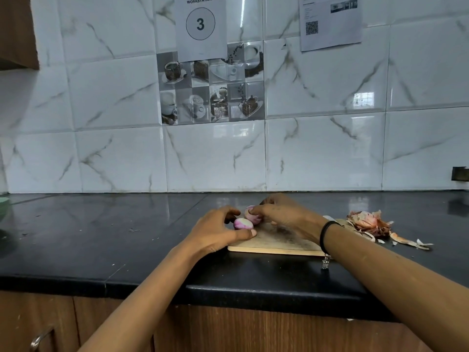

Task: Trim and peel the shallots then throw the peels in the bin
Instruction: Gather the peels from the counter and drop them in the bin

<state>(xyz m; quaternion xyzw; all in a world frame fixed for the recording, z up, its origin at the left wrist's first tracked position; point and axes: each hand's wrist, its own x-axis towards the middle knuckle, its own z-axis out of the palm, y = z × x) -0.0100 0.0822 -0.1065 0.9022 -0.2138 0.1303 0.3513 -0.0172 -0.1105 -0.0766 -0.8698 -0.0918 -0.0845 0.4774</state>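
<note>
Shallots, two and peeled, sit at the left end of the wooden cutting board on the black counter. The left hand curls its grip round the nearer shallot, thumb resting on the board. Just behind, the right hand, a black wristband at its wrist, has its grip pinched on the farther shallot. Loose peels are heaped on the counter right of the board. A "Workstation 3" sign hangs on the tiled wall.
</note>
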